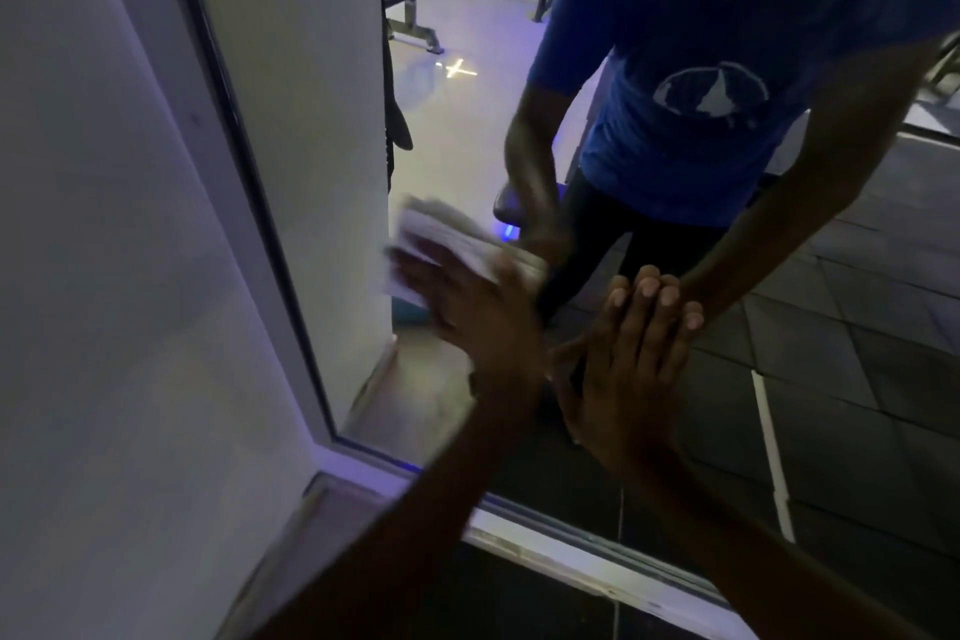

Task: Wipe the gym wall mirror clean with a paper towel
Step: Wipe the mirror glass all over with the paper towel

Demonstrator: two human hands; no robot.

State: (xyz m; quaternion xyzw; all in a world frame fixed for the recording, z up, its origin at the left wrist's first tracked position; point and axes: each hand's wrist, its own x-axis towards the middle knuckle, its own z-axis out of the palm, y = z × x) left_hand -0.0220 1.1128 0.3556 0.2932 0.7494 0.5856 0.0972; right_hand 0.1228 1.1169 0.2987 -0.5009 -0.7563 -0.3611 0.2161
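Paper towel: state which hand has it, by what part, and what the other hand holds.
The left hand presses the paper towel flat to the mirror, fingers over its lower part; blur hides the exact hold. The right hand holds nothing, palm flat on the glass.

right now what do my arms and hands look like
Both forearms are bare, with no gloves on the left hand or the right hand. The left one is motion-blurred, so finer marks cannot be told. The mirror reflects short blue sleeves.
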